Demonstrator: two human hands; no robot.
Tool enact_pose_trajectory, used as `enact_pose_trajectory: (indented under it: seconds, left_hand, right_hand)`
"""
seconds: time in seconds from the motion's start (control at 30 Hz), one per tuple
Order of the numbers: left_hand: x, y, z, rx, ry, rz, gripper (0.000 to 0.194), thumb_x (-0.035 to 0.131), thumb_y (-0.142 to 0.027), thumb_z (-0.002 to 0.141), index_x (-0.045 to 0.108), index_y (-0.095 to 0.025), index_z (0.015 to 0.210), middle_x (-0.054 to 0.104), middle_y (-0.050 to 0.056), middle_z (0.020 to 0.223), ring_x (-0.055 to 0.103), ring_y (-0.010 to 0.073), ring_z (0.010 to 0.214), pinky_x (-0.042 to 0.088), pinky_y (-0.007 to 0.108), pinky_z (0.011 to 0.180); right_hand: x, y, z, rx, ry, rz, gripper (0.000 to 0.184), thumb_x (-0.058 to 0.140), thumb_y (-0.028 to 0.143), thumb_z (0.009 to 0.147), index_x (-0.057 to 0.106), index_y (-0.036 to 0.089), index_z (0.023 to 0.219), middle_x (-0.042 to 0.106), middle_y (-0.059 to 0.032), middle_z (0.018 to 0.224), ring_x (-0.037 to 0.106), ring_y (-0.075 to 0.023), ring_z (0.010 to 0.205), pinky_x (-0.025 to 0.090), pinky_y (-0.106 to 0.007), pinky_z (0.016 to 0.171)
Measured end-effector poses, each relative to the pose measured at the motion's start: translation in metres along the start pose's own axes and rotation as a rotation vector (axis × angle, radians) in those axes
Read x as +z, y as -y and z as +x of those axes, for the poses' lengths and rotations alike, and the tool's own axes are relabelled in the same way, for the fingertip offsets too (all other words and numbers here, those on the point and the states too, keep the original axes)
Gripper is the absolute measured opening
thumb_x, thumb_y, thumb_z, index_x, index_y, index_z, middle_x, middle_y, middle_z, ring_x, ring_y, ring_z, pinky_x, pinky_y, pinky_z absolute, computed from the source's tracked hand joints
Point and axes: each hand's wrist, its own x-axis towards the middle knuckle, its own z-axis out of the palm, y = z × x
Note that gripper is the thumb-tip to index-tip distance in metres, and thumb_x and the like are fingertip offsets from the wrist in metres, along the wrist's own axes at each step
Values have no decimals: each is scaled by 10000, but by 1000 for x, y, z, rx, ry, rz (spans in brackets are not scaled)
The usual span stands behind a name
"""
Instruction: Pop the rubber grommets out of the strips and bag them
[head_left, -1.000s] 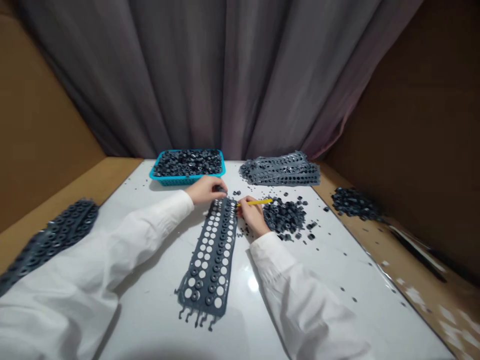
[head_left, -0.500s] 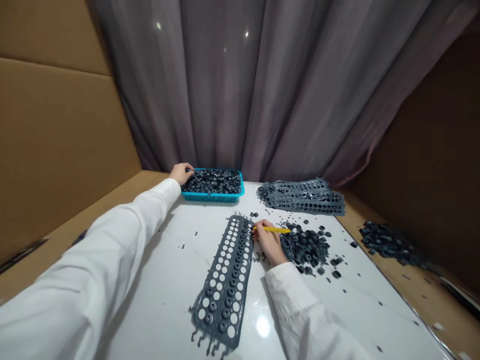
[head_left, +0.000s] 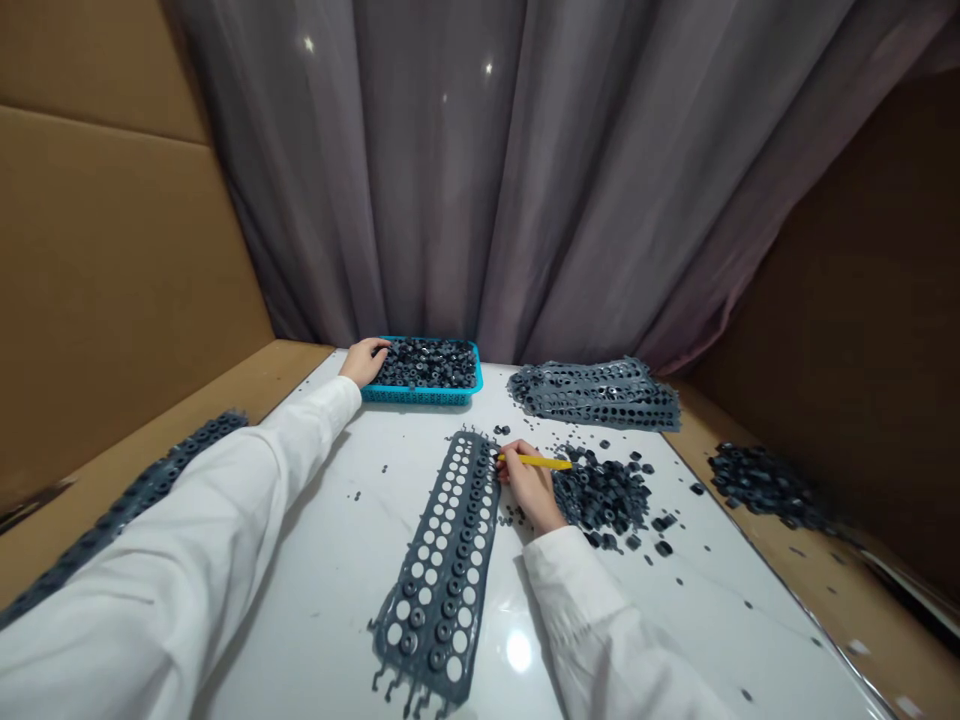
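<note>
My left hand (head_left: 364, 362) lies at the left rim of a turquoise plastic basket (head_left: 420, 397), its fingertips at the heap of small dark grey ring-shaped parts (head_left: 427, 364) inside. Whether those fingers hold a part is hidden. My right hand (head_left: 531, 487) grips a thin yellow stick (head_left: 544, 462), its tip touching the upper end of a long grey perforated sheet (head_left: 442, 560). Some holes in this sheet hold dark rings, and others show white table through them. A loose pile of dark parts (head_left: 600, 497) lies just right of my right hand.
A stack of grey perforated sheets (head_left: 596, 393) lies at the table's far right. Small parts are scattered over the white glossy table (head_left: 300, 600). Cardboard ledges flank it, with a dark strip (head_left: 142, 485) on the left and a dark heap (head_left: 765, 485) on the right.
My left hand has moved from the sheet's upper end to the basket's left rim. My right hand stays by the sheet with the stick, and the view has shifted.
</note>
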Motion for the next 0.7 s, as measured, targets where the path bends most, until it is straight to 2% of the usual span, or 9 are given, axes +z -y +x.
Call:
enact_pose_trajectory:
  seconds: [0.27, 0.33, 0.43, 0.5, 0.6, 0.7]
  left_hand:
    - [0, 0, 0, -119, -185, -218, 337, 484, -417, 891, 615, -125, 998, 640, 84, 1060, 575, 203, 1046, 420, 441, 966]
    - [1, 3, 4, -175, -239, -261, 410, 352, -432, 930, 599, -124, 1042, 634, 106, 1097, 573, 201, 1063, 440, 415, 941]
    - [-1, 10, 9, -260, -292, -295, 592, 55, -374, 941, 564, -125, 1112, 634, 145, 1104, 592, 202, 1033, 491, 377, 838]
    - [-5, 13, 10, -286, -306, -294, 661, -42, -335, 916, 549, -138, 1138, 648, 151, 1054, 603, 208, 1004, 505, 366, 774]
    - [-15, 14, 5, -263, -300, -254, 665, -43, -377, 907, 549, -177, 1134, 657, 125, 959, 606, 211, 965, 498, 349, 732]
    - [-24, 3, -9, -152, -254, -159, 556, 129, -468, 904, 568, -180, 1087, 633, 112, 983, 574, 229, 976, 467, 381, 810]
  right_hand:
    - [0, 3, -2, -11, -2, -12, 178, 486, 336, 741, 557, 191, 666, 574, 7, 571, 501, -127, 489, 385, -226, 464]
    - [0, 3, -2, -17, -3, -8, 182, 490, 341, 737, 558, 191, 660, 579, 6, 569, 504, -130, 489, 388, -229, 466]
    - [0, 4, -2, -19, -3, 2, 189, 497, 349, 731, 562, 189, 657, 587, 2, 571, 505, -130, 484, 392, -230, 461]
    - [0, 3, -2, -13, -4, 8, 183, 500, 346, 727, 564, 187, 661, 585, 4, 569, 501, -127, 476, 387, -226, 450]
    - [1, 2, -1, -6, -5, 17, 179, 506, 344, 722, 567, 184, 671, 579, 4, 569, 498, -124, 474, 380, -220, 440]
    - [1, -1, 0, -7, -4, 22, 190, 509, 358, 721, 570, 186, 670, 582, 1, 575, 504, -128, 484, 384, -222, 446]
